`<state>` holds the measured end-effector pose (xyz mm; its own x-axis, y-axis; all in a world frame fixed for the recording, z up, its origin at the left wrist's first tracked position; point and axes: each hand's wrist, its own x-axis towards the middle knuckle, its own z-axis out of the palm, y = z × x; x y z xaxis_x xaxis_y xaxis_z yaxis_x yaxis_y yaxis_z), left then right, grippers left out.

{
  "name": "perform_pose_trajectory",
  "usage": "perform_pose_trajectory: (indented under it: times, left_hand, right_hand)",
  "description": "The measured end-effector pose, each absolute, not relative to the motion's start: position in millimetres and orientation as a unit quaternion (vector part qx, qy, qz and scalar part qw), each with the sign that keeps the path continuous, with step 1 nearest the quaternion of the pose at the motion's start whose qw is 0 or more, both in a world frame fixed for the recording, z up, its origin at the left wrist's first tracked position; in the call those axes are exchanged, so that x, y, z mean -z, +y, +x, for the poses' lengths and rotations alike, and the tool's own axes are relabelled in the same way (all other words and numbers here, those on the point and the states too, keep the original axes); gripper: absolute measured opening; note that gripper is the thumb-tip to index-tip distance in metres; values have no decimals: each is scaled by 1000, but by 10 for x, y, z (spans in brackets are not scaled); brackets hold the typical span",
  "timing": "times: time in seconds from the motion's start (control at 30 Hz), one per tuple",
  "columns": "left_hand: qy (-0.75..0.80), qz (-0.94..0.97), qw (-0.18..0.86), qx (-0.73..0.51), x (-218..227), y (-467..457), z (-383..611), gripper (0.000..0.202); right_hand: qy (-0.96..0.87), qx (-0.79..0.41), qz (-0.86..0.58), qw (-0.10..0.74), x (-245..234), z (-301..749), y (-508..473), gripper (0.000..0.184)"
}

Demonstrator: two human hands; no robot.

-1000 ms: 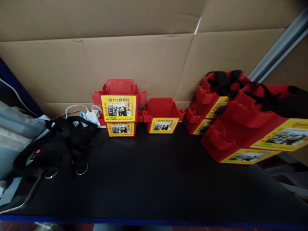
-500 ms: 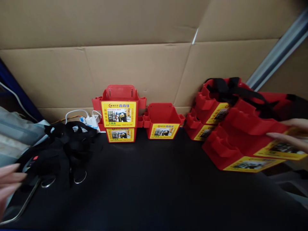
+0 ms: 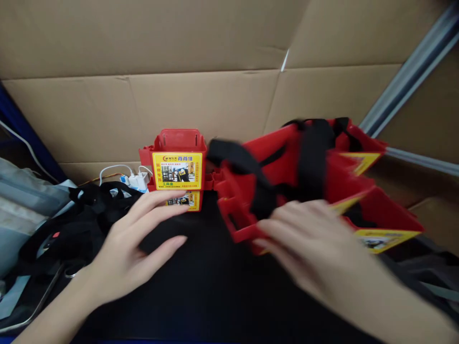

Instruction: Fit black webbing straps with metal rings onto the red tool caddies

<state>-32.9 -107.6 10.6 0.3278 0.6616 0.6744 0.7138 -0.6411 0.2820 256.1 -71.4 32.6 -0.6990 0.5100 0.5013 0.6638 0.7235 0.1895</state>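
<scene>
My right hand [image 3: 308, 243] grips the near edge of a red plastic tool box [image 3: 287, 167] with a black strap [image 3: 315, 148] and yellow labels, tilted and blurred above the black tabletop [image 3: 201, 286]. My left hand [image 3: 132, 243] hovers open over the table with fingers stretched out, its fingertips close to a stack of two red boxes with yellow labels [image 3: 177, 167]. It holds nothing. A pile of black straps with metal rings [image 3: 82, 220] lies just left of my left hand.
More red boxes with yellow labels [image 3: 387, 224] sit at the right behind the one I hold. A cardboard wall [image 3: 201, 86] backs the table. White chargers and cables [image 3: 132, 179] lie by the stacked boxes. Grey bags [image 3: 21, 205] are at the far left.
Both hands have come into view and moved toward the middle. My right hand has taken a red strapped box from the right pile and carried it leftward, in front of the single small box.
</scene>
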Motion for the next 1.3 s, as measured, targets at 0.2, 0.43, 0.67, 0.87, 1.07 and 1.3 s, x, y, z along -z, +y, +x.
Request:
perform_pose_trajectory:
  times: [0.2, 0.43, 0.67, 0.87, 1.07, 1.3]
  left_hand:
    - [-410, -899, -38, 147, -127, -534, -74, 28]
    - [-451, -889, -75, -29, 2, -350, -63, 20]
    - [-411, -895, -146, -95, 163, -250, 308, 48]
    - [-460, -867, -149, -122, 171, -246, 243, 26]
    - [-380, -896, -195, 122, -164, -263, -41, 24]
    - [-331, -687, -323, 560, -297, -175, -131, 7]
  right_hand:
    - [-915, 110, -311, 232, 496, 1455, -798, 9]
    - [-953, 44, -271, 126, 342, 1474, -624, 16]
    - [-920, 51, -388, 34, -208, 2040, -265, 20]
    - [-925, -39, -377, 14, -127, 2097, -98, 20]
    - [-919, -142, -344, 129, -300, 2105, -81, 25]
    - [-909, -303, -267, 104, -323, 1963, 27, 30]
